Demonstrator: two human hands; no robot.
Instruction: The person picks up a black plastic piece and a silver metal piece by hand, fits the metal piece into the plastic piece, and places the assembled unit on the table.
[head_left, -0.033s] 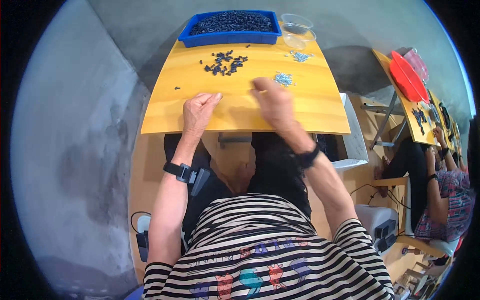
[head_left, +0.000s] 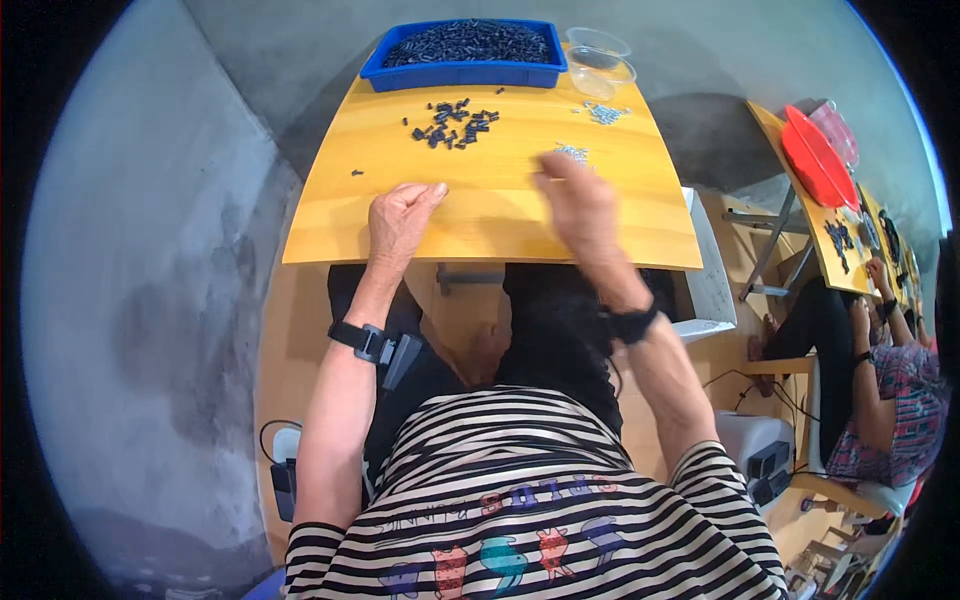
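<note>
My left hand (head_left: 403, 222) rests on the near part of the yellow table (head_left: 330, 215), its thumb and fingers pinched together. Whatever it may hold is hidden. My right hand (head_left: 582, 205) is over the table's near right, smeared by motion, so its fingers cannot be read. Just beyond it lies a small heap of silvery bits (head_left: 572, 153), partly covered by the hand. Farther back is a second heap of silvery bits (head_left: 606, 114). Several short black cylindrical pieces (head_left: 452, 128) are scattered ahead of my left hand. A single small dark piece (head_left: 357, 173) lies off to the left.
A blue tray (head_left: 462, 76) heaped with black pieces stands at the table's far edge. Beside it are clear plastic bowls (head_left: 598, 78). A grey wall (head_left: 150, 280) runs along the left. At the right, another person (head_left: 890, 410) sits at a table with a red basin (head_left: 815, 155).
My right hand has moved to the right, now partly covering the nearer silvery heap. My left hand keeps its pinch in nearly the same place.
</note>
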